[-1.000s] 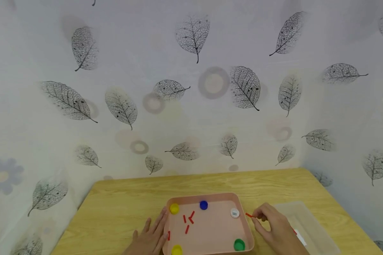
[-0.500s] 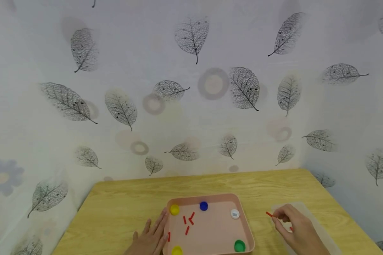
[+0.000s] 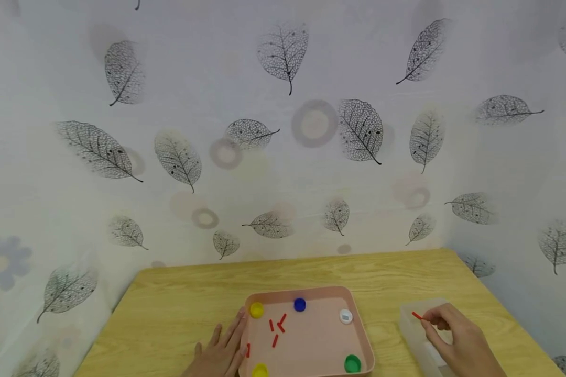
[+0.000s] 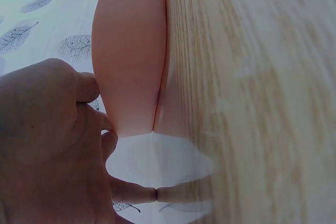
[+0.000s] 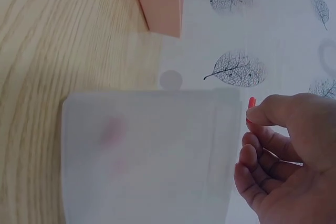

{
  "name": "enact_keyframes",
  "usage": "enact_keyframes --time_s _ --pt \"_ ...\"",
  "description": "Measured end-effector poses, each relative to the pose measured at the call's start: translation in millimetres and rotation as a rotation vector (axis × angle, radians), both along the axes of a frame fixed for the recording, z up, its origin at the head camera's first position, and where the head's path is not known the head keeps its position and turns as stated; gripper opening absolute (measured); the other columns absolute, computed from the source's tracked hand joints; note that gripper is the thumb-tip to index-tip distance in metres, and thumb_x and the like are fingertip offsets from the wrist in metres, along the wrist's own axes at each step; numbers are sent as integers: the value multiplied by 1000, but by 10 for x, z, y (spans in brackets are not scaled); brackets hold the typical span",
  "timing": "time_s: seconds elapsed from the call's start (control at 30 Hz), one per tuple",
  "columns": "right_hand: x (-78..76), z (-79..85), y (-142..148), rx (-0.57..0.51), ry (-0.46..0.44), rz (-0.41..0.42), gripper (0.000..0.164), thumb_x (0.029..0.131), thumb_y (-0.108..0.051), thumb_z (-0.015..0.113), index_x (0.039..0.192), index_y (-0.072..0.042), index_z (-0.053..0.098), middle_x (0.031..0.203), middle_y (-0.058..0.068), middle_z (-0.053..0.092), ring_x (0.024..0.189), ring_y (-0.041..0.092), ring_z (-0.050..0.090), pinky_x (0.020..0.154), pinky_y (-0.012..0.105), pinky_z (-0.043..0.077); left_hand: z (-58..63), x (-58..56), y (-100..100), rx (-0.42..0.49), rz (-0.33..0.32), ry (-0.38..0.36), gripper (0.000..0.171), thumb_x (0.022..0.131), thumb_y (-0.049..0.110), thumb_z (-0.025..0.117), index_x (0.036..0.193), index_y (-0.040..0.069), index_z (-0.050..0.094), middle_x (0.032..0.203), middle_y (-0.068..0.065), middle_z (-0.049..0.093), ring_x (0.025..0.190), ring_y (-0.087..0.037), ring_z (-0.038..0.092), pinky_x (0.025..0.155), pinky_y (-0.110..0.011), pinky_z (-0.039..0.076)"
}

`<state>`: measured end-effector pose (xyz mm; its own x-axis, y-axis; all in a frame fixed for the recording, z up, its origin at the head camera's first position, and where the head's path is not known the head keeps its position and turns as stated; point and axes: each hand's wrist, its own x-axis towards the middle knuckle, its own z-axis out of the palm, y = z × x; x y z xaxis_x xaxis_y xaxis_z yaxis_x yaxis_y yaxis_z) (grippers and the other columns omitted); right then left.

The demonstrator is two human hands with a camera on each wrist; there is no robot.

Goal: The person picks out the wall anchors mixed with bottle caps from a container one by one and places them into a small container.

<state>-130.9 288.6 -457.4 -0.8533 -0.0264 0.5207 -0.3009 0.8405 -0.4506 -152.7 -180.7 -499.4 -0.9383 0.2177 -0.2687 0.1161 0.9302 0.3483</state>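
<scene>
Between thumb and forefinger, my right hand [image 3: 461, 335] pinches a small red stick [image 3: 417, 315], held above a translucent white box [image 3: 407, 335]. In the right wrist view the stick's red tip [image 5: 252, 101] pokes out past the thumb, beside the box's upper rim. My left hand [image 3: 220, 348] rests with fingers spread against the left side of a pink tray [image 3: 311, 291]. Several red sticks [image 3: 275, 341] lie loose in the tray, a few of them in a cluster left of its middle. One sits by the left wall, near my left fingers.
Around the tray's inner edge stand yellow caps [image 3: 257, 310], a blue cap [image 3: 300, 305], a white cap [image 3: 346, 316] and a green cap [image 3: 352, 363]. Blurred red shapes [image 5: 113, 132] show through the box wall. The wooden table [image 3: 193, 283] meets a leaf-patterned wall behind.
My right hand has moved right with the red stick, from beside the tray's right wall to over the translucent box. The left hand stays against the tray, and the sticks inside have not moved.
</scene>
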Motion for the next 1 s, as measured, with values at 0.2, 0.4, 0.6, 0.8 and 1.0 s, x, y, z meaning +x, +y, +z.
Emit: enact_keyframes --time_s 0.2,0.4,0.6,0.8,1.0 --pt "24 -77 97 5 3 -43 30 72 3 77 84 -19 60 78 -17 53 70 -4 50 60 11 43 9 -7 -5 10 -26 30 70 94 66 19 153 28 18 155 -2 24 135 -47 24 89 -81 15" --pt "11 -124 176 23 -7 -69 28 73 1 77 83 -20 61 77 -16 53 69 -5 49 59 16 45 2 9 -5 -1 -14 14 73 93 69 18 152 27 21 155 -3 25 136 -46 22 91 -80 13" --pt "6 -137 220 32 -13 -81 28 71 1 77 80 -20 61 76 -16 53 67 -5 48 57 17 45 34 23 -1 -2 6 0 74 92 69 19 152 25 23 154 -4 27 137 -45 22 92 -79 13" --pt "8 -204 267 38 -61 -102 24 75 -2 76 80 -19 60 75 -16 52 66 -5 47 57 24 48 -14 3 14 -15 1 3 73 93 68 19 152 24 23 155 -4 25 136 -45 23 91 -80 14" --pt "-20 -235 305 53 -87 -102 21 75 -2 76 80 -17 61 75 -12 52 64 -5 48 56 25 49 -64 -28 9 13 -31 59 68 96 64 20 153 27 17 156 -1 21 135 -46 24 88 -81 15"
